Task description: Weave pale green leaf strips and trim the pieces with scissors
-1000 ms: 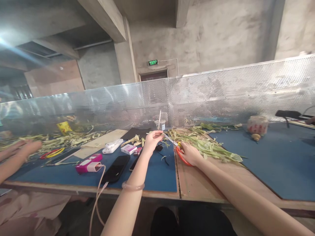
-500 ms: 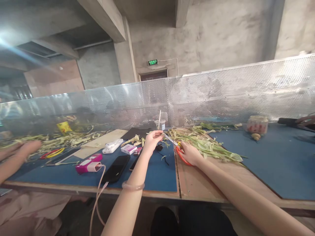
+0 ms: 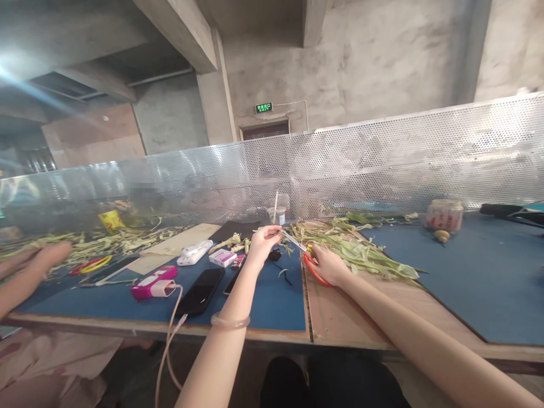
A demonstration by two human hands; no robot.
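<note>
My right hand (image 3: 329,265) is closed around the orange-and-yellow handles of a pair of scissors (image 3: 313,268). Their metal blades point up and left, and the tips reach the fingers of my left hand (image 3: 264,242). Those fingers are pinched together, but what sits between them is too small to make out. A pile of pale green husk-like leaves (image 3: 365,252) lies just beyond and to the right of my right hand. Left of my left hand are several pale, knobbly plant pieces (image 3: 232,242) on the blue mat.
On the left mat lie a black phone (image 3: 202,292), a cabled pink power strip (image 3: 153,282), a white strip (image 3: 194,252) and a small box (image 3: 222,258). A co-worker's hands (image 3: 53,258) are farther left. A jar (image 3: 444,216) stands right; a perforated metal partition (image 3: 340,170) runs behind.
My two hands and the scissors stay almost exactly where they were. At the far right edge, another person's hand by the dark object has gone out of view.
</note>
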